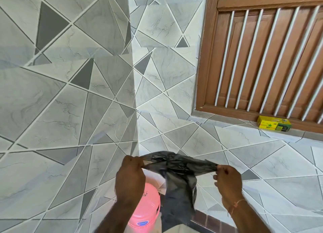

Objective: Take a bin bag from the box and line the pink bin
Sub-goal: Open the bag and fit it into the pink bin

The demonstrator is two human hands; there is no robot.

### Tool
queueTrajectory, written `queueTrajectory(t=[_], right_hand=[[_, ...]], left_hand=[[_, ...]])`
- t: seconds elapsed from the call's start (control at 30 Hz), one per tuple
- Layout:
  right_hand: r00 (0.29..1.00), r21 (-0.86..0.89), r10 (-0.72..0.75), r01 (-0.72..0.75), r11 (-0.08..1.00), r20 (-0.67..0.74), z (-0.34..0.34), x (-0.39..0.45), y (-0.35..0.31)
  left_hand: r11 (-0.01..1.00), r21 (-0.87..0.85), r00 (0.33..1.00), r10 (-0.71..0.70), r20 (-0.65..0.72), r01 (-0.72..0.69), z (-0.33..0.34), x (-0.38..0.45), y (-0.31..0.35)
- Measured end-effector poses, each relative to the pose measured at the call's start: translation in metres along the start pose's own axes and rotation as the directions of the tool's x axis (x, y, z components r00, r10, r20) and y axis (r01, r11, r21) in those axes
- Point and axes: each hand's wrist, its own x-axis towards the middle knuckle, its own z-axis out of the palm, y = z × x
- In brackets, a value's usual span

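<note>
Both hands hold a black bin bag [176,169] stretched between them, the left hand [130,173] pinching one edge, the right hand [228,180] the other. The bag hangs beside the pink bin [148,208] below. A yellow box [273,126] sits on the tiled sill [236,134] under the wooden shutter [262,57].

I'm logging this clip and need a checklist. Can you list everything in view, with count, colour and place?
bin bag: one, black, stretched between both hands, hanging down
bin: one, pink, on the floor below the left hand
box: one, yellow and green, on the tiled ledge under the shutter
shutter: one, brown with white bars, upper right
wall tiles: many, grey and white
thread: one, orange, right wrist
hands: left, right, each gripping the bag
</note>
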Motion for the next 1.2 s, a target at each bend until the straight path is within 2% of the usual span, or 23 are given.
queueTrajectory(t=[0.03, 0.1, 0.17, 0.2, 0.27, 0.3, 0.33, 0.4, 0.47, 0.57, 0.63, 0.7, 0.77, 0.8, 0.83, 0.87, 0.93, 0.97, 1.03, 1.1, 1.13, 1.2], right_hand=[[0.998, -0.088, -0.052, 0.048, 0.995, -0.039, -0.003, 0.002, 0.004], [0.987, -0.242, -0.154, 0.138, 0.960, -0.049, -0.007, 0.002, 0.009], [0.970, -0.348, -0.244, 0.222, 0.911, -0.018, -0.009, 0.000, 0.012], [0.960, -0.392, -0.279, 0.254, 0.884, -0.007, -0.010, 0.000, 0.014], [0.956, -0.465, -0.294, 0.254, 0.848, -0.014, -0.014, 0.003, 0.022], [0.964, -0.490, -0.265, 0.218, 0.844, -0.027, -0.017, 0.006, 0.027], [0.971, -0.511, -0.233, 0.177, 0.841, -0.046, -0.022, 0.010, 0.033], [0.981, -0.546, -0.181, 0.111, 0.831, -0.077, -0.035, 0.019, 0.045], [0.985, -0.589, -0.154, 0.077, 0.804, -0.081, -0.045, 0.026, 0.054], [0.991, -0.639, -0.128, 0.069, 0.767, -0.047, -0.048, 0.030, 0.064], [0.979, -0.656, -0.202, 0.131, 0.744, -0.033, -0.041, 0.029, 0.061], [0.904, -0.595, -0.427, 0.352, 0.723, 0.015, -0.027, 0.020, 0.047], [0.732, -0.387, -0.668, 0.659, 0.645, 0.134, -0.007, -0.004, 0.020], [0.648, -0.273, -0.727, 0.759, 0.591, 0.228, 0.002, -0.018, 0.006], [0.594, -0.183, -0.733, 0.803, 0.568, 0.330, 0.012, -0.032, -0.007], [0.567, -0.112, -0.703, 0.806, 0.581, 0.429, 0.021, -0.043, -0.018], [0.564, -0.001, -0.580, 0.717, 0.697, 0.588, 0.035, -0.058, -0.030], [0.566, 0.040, -0.541, 0.667, 0.744, 0.622, 0.041, -0.063, -0.034], [0.596, 0.051, -0.536, 0.640, 0.767, 0.598, 0.050, -0.065, -0.032], [0.621, -0.007, -0.584, 0.688, 0.725, 0.523, 0.053, -0.061, -0.026], [0.606, -0.055, -0.625, 0.738, 0.672, 0.491, 0.053, -0.058, -0.024], [0.516, -0.233, -0.696, 0.854, 0.465, 0.500, 0.050, -0.051, -0.021]], left_hand=[[1.000, 0.020, 1.000, 0.019, -0.020, -0.018, -0.001, 0.000, 0.000], [0.997, -0.075, 0.998, -0.017, -0.057, 0.013, 0.000, 0.002, 0.003], [0.952, -0.282, 0.987, -0.143, -0.067, 0.119, 0.004, 0.007, 0.007], [0.898, -0.396, 0.972, -0.232, -0.049, 0.194, 0.004, 0.010, 0.008], [0.760, -0.574, 0.920, -0.391, -0.032, 0.303, 0.003, 0.019, 0.008], [0.744, -0.592, 0.904, -0.423, -0.057, 0.311, 0.000, 0.023, 0.007], [0.774, -0.553, 0.897, -0.430, -0.104, 0.307, -0.004, 0.026, 0.006], [0.850, -0.451, 0.907, -0.383, -0.173, 0.272, -0.013, 0.034, -0.002], [0.887, -0.401, 0.935, -0.315, -0.164, 0.229, -0.017, 0.040, -0.012], [0.922, -0.353, 0.979, -0.193, -0.070, 0.157, -0.015, 0.037, -0.012], [0.937, -0.337, 0.995, -0.088, 0.037, 0.095, -0.011, 0.030, -0.003], [0.929, -0.369, 0.993, 0.012, 0.118, 0.032, -0.007, 0.021, 0.008], [0.911, -0.411, 0.976, 0.114, 0.186, -0.028, -0.004, 0.012, 0.022], [0.901, -0.432, 0.959, 0.161, 0.233, -0.046, -0.004, 0.007, 0.030], [0.886, -0.459, 0.939, 0.206, 0.276, -0.060, -0.003, 0.002, 0.038], [0.870, -0.488, 0.919, 0.248, 0.306, -0.072, -0.003, -0.002, 0.044], [0.835, -0.542, 0.890, 0.314, 0.330, -0.094, -0.003, -0.006, 0.053], [0.823, -0.558, 0.885, 0.333, 0.326, -0.104, -0.003, -0.006, 0.056], [0.812, -0.573, 0.887, 0.342, 0.311, -0.112, -0.006, -0.005, 0.059], [0.825, -0.546, 0.900, 0.339, 0.276, -0.144, -0.011, -0.001, 0.053], [0.841, -0.510, 0.907, 0.344, 0.242, -0.182, -0.014, 0.002, 0.047], [0.889, -0.337, 0.892, 0.395, 0.220, -0.310, -0.021, 0.007, 0.035]])
